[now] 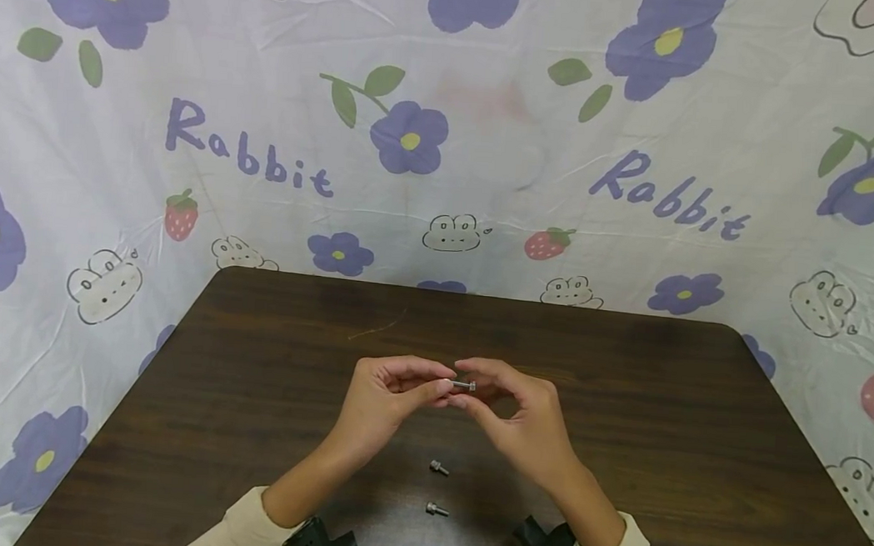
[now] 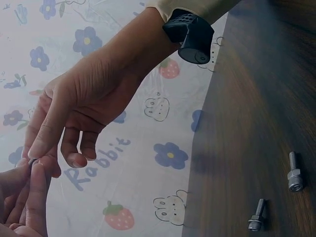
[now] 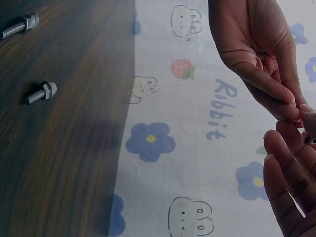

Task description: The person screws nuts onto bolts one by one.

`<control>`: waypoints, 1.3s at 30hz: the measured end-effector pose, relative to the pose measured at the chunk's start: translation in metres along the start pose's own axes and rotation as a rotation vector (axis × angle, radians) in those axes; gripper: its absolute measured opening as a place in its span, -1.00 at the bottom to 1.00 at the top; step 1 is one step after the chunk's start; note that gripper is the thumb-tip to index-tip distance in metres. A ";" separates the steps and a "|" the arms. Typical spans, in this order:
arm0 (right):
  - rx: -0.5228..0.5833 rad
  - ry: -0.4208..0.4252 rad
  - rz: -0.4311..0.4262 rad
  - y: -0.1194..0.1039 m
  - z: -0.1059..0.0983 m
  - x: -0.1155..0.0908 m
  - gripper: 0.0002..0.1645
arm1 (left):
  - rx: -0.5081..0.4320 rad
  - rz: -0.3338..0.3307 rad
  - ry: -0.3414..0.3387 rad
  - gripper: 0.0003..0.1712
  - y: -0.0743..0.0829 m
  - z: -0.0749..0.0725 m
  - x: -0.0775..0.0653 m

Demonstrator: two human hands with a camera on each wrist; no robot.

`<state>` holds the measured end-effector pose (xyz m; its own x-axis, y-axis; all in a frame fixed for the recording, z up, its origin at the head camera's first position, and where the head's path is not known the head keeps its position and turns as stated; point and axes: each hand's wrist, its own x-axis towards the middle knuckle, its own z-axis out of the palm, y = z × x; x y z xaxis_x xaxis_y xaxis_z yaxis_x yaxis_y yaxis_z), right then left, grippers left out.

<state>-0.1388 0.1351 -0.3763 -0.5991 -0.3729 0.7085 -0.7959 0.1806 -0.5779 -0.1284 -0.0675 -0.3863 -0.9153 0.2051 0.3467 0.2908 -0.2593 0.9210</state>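
Observation:
Over the middle of the table, both hands meet around a small metal bolt [image 1: 463, 385], held nearly level with its head to the right. My left hand [image 1: 392, 394] pinches the shank end between thumb and fingers. The fingers of my right hand [image 1: 522, 416] curl about the head end, thumb below and index finger above. In the left wrist view only a sliver of the threads shows between the fingertips; the rest is hidden. Two more bolts lie nearer on the table, the farther bolt [image 1: 436, 467] and the nearer bolt [image 1: 435, 508], each with a hex collar under its head.
The dark wood table [image 1: 287, 397] has rounded far corners. Behind and beside it hangs a white cloth [image 1: 504, 160] printed with flowers, rabbits and strawberries. Black wrist cameras [image 1: 326, 543] sit at both cream sleeves. A thin strand [image 1: 377, 328] lies toward the table's far edge.

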 end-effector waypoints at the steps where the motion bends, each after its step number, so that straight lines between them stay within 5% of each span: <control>1: 0.003 0.001 -0.005 0.000 0.000 0.000 -0.50 | 0.002 0.003 0.001 -0.81 0.000 0.000 0.000; 19: 0.034 0.010 0.024 0.002 0.001 -0.003 -0.78 | -0.040 0.028 -0.035 -0.83 -0.001 0.001 0.000; 29: -0.057 0.054 0.063 0.004 -0.001 -0.003 -0.67 | -0.021 0.032 -0.041 -0.82 0.000 0.002 -0.002; 34: -0.033 0.046 0.088 0.001 -0.002 -0.002 -0.86 | -0.011 0.053 -0.031 -0.82 0.001 0.000 -0.001; 39: -0.014 0.010 0.054 0.000 -0.001 -0.002 -0.77 | 0.003 0.045 -0.016 -0.82 0.001 0.000 0.000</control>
<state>-0.1378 0.1369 -0.3773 -0.6417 -0.3534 0.6807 -0.7637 0.2131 -0.6093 -0.1282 -0.0679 -0.3854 -0.8967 0.2090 0.3903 0.3319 -0.2660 0.9050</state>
